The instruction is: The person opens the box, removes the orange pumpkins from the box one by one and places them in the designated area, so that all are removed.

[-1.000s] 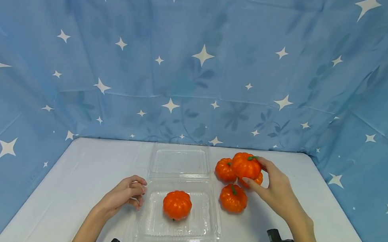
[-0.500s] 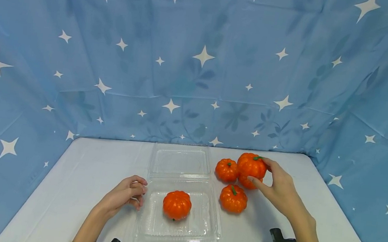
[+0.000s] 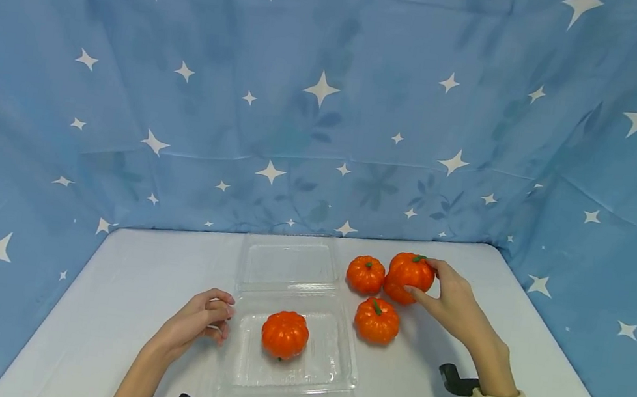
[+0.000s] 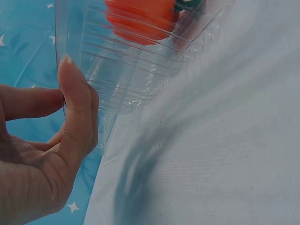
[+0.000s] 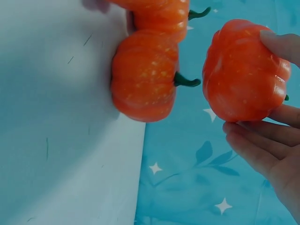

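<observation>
My right hand (image 3: 459,306) holds a small orange toy pumpkin (image 3: 413,269) with a green stem between thumb and fingers. In the right wrist view this held pumpkin (image 5: 243,70) is apart from another pumpkin (image 5: 143,75). The head view shows it partly covering a pumpkin (image 3: 393,291) behind and below. Two more, a back pumpkin (image 3: 365,274) and a front pumpkin (image 3: 376,321), stand close by. My left hand (image 3: 195,322) pinches the left rim of an open clear plastic clamshell box (image 3: 322,369). One pumpkin (image 3: 284,335) lies in its base.
The box's clear lid (image 3: 290,264) lies folded back toward the rear of the white table (image 3: 125,288). A blue curtain with white stars (image 3: 314,132) hangs behind and along both sides.
My right hand has shifted slightly to the right with its pumpkin, over the one behind. The head view has turned a little. My left hand stays at the box rim.
</observation>
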Demonstrator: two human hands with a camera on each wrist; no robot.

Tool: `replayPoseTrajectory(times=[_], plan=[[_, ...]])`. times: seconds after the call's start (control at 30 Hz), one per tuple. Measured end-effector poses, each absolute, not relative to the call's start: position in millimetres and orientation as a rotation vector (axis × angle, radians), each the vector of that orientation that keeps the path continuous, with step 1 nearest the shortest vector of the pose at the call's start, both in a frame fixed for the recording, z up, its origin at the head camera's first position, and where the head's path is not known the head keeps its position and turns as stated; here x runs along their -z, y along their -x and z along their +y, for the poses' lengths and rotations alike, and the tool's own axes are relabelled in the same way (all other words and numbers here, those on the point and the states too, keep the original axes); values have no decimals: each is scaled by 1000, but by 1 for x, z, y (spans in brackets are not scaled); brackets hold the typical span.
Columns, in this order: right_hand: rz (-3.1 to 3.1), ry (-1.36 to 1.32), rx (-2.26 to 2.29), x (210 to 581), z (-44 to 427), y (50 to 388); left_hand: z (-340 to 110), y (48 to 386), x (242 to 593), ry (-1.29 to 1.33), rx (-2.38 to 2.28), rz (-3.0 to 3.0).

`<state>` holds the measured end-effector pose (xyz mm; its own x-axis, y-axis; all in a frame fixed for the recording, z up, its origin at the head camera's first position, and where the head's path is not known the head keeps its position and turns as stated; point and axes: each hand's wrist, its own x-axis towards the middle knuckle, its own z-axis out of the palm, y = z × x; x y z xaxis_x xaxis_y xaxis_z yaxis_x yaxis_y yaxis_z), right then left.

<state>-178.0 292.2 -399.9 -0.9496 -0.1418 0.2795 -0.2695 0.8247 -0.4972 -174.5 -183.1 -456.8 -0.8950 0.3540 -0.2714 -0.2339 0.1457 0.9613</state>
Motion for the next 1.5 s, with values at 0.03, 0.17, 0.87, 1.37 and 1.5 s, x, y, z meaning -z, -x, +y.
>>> replayPoseTrajectory(times=[0.03, 0.17, 0.87, 1.37, 1.5], plan=[[-2781, -309, -806, 400, 293, 178, -183, 175, 457, -125, -1800, 1991], [-2793, -290, -799, 401, 298, 180, -182, 175, 457, -130, -1807, 1984], [-2802, -98, -740, 412, 323, 189, -184, 174, 457, -116, -1799, 1986], [-2807, 16, -725, 430, 335, 196, -183, 174, 454, -123, -1806, 1986], [-2826, 45, -714, 434, 336, 199, -183, 174, 455, -121, -1805, 1980]])
